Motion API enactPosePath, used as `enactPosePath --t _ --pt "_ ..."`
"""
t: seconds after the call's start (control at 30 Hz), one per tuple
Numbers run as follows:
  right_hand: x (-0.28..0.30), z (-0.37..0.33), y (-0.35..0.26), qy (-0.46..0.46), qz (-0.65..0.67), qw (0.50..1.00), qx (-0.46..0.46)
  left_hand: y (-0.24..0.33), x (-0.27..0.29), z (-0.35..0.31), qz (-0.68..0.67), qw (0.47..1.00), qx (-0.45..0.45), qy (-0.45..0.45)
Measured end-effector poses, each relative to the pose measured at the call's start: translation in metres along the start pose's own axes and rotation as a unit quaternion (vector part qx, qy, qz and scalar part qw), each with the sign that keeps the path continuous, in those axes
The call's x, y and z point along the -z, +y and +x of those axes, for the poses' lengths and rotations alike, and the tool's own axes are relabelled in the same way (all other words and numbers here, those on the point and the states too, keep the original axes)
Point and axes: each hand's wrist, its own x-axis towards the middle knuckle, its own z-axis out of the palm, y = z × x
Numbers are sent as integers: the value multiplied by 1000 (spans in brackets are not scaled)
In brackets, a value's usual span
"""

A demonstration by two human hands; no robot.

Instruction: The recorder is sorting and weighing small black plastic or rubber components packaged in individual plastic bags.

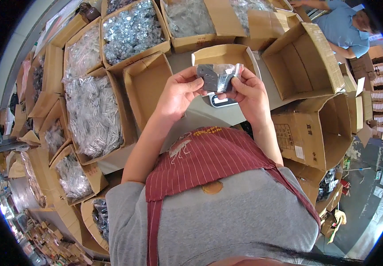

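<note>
left hand and right hand pinch opposite ends of a filled clear bag at twelve o'clock, before a shallow carton, the step seemingly its inspection, the next move likely calling for a steady pinch.

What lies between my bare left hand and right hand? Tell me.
In the head view, a clear plastic bag with dark contents, held by the left hand and right hand.

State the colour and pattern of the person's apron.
The apron is maroon with thin pale stripes, seen best in the head view.
</note>
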Motion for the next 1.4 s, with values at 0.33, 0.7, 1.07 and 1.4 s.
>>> enactPosePath --t 0.33,0.7,1.07,1.4 --pt "1 -8 -4 -6 1 1000 8 -7 -1 1 -27 1000 4 -11" --pt "5 -12 -2 -30 9 999 15 -11 -8 -3 -2 999 1 -36" --pt "7 -13 1 -14 -18 1000 0 -19 1 -3 -60 998 20 -26" --pt "10 -12 8 1 -72 997 13 -25 1 -2 -50 998 27 -19"
